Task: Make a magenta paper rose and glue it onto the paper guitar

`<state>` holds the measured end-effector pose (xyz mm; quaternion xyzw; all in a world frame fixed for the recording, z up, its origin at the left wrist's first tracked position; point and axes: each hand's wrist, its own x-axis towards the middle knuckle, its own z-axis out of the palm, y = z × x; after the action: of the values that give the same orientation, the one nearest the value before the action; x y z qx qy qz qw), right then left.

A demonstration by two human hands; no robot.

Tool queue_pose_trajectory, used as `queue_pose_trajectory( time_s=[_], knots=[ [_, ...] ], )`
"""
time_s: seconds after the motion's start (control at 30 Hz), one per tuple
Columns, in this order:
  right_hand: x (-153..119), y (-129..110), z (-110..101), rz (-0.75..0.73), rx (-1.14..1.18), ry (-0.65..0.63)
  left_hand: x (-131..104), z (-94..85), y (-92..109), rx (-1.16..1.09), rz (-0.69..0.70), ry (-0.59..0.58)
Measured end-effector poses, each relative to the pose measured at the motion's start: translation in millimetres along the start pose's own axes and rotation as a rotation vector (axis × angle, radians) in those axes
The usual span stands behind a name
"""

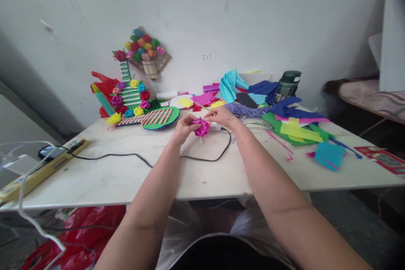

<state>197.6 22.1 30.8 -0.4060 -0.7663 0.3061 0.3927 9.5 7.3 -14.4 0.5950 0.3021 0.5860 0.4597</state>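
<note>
Magenta paper flower (201, 128), pinched over the worktop (202, 179)

Rests in fingers of the left hand (185, 127), left of the right hand (222, 117) (grasping a thin stick (204, 107), slanted forward-left); cannot tell if touching both hands.

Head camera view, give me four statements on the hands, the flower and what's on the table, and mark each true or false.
1. The left hand holds the magenta paper flower. True.
2. The right hand holds a pair of scissors. False: it holds a thin stick.
3. The dark bottle stands toward the back of the table. True.
4. The power strip lies at the right end of the table. False: it lies at the left end.
</note>
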Motion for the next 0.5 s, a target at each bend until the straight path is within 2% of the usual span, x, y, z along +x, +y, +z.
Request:
queue_pose_trajectory(
  time_s=[0.23,0.5],
  knots=[
    [1.8,-2.5,5.4,0.0,-0.195,-0.016,-1.4,0.9,2.7,0.042,-0.009,-0.027],
    [1.9,-2.9,5.6,0.011,-0.242,0.003,-1.9,3.2,3.8,0.071,-0.011,-0.018]
  ],
)
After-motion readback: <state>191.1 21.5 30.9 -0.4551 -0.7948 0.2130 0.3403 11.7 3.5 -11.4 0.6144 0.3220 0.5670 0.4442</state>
